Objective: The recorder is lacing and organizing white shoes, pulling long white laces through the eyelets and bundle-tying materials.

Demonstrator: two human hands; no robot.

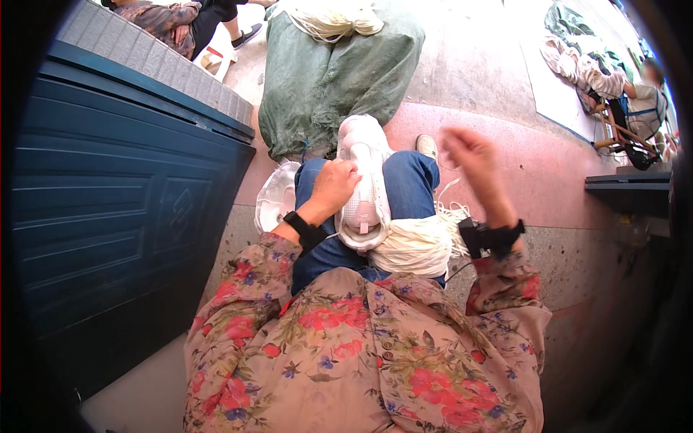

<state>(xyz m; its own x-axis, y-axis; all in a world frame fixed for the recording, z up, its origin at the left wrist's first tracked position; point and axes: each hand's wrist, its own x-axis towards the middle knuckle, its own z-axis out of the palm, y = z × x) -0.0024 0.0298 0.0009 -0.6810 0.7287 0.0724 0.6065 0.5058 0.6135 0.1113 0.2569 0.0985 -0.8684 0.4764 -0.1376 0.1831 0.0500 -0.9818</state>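
Observation:
A white sneaker (364,195) lies across my lap, its heel end toward me. My left hand (336,185) has its fingers curled on the shoe's left side, near the lacing area. To the right of the shoe, my right hand (471,157) is raised in the air, blurred by motion. Its fingers look drawn together; whether something thin is between them is not visible. On my right thigh rests a thick bundle of cream shoelaces (411,249), with loose ends trailing at its right. Both wrists wear black bands.
A stuffed green sack (336,79) stands beyond my knees, with more pale laces (332,20) on top. Another white shoe (276,195) is beside my left leg. A dark blue panelled door (115,209) is at left. People sit at upper left and far right, near a dark ledge (628,186).

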